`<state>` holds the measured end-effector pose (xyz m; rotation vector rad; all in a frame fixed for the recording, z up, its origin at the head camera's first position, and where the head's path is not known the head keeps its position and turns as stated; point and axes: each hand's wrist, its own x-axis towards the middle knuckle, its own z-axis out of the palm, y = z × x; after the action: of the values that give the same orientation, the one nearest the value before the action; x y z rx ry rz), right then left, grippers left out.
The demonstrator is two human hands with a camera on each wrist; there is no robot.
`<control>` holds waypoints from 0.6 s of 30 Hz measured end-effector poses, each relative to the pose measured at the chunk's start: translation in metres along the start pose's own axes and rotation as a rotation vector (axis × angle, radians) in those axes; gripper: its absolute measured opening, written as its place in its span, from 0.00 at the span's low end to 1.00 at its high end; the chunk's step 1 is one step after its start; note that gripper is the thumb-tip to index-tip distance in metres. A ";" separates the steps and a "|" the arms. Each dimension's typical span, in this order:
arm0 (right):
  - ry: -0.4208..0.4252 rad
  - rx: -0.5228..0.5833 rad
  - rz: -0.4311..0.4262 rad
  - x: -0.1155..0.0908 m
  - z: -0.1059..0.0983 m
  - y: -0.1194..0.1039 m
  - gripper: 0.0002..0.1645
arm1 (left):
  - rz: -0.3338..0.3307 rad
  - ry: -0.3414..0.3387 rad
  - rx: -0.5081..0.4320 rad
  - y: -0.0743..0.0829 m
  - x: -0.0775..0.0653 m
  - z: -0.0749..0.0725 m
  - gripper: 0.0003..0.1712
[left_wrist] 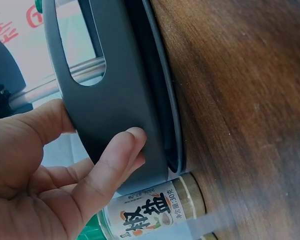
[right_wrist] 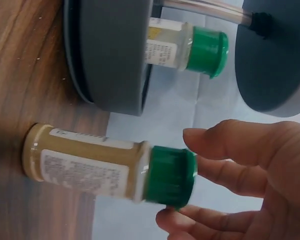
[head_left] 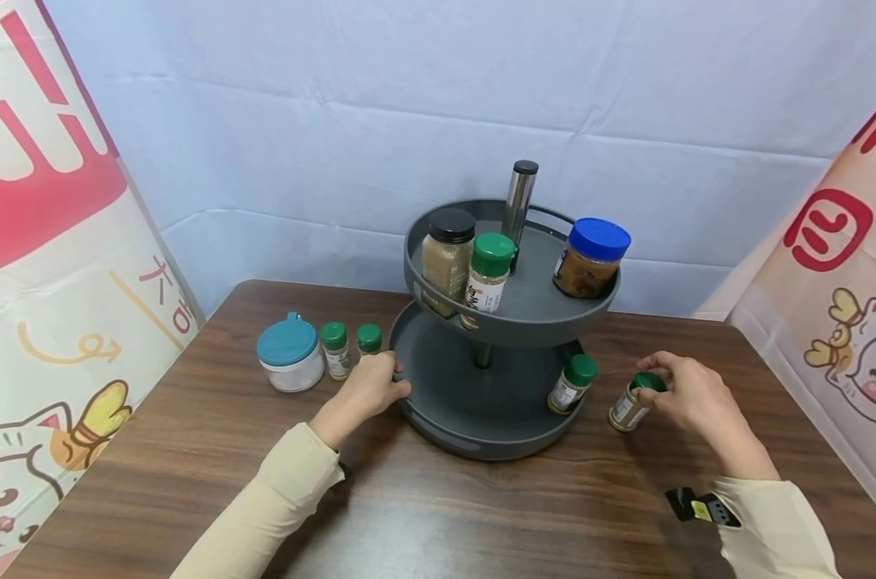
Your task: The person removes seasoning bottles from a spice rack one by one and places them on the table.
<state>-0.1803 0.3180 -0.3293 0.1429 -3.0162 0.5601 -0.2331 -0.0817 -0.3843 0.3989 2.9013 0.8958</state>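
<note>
My left hand (head_left: 365,388) holds the rim of the dark grey two-tier turntable (head_left: 481,446) at the lower tier's left side. In the left wrist view the thumb hooks over the edge and the fingers press the outer wall. At the right, my right hand (head_left: 691,394) has its thumb and fingers curled round the green cap of a spice jar (right_wrist: 90,165), which stands on the table beside the turntable. Another green-capped jar (head_left: 568,390) sits on the lower tier's right side. The upper tier bears a black-lidded jar (head_left: 446,261), a green-capped bottle (head_left: 487,285) and a blue-lidded jar (head_left: 588,269).
Left of the turntable stand a white pot with a teal lid (head_left: 293,366) and two small green-capped jars, one (head_left: 336,358) next to the pot and the other (head_left: 368,338) partly behind my left hand. A metal post (head_left: 520,197) rises through both tiers. Pale cloth hangs behind the wooden table (head_left: 553,523).
</note>
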 end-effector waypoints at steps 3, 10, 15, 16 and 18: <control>0.036 -0.023 -0.027 -0.001 -0.002 -0.007 0.24 | -0.001 -0.005 0.003 -0.001 0.000 0.000 0.10; 0.067 -0.032 -0.065 -0.002 -0.002 -0.026 0.27 | -0.002 -0.004 0.014 0.000 -0.001 -0.001 0.13; 0.069 -0.028 -0.106 0.001 0.001 -0.034 0.28 | 0.015 0.010 0.010 0.000 -0.001 0.000 0.13; 0.072 -0.021 -0.122 0.001 0.002 -0.035 0.28 | 0.017 0.012 0.009 0.000 -0.001 0.000 0.13; 0.076 -0.002 -0.152 0.003 0.005 -0.038 0.27 | 0.016 0.012 0.007 0.000 -0.001 0.000 0.13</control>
<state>-0.1795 0.2809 -0.3205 0.3388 -2.9002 0.5359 -0.2318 -0.0820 -0.3842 0.4191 2.9173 0.8930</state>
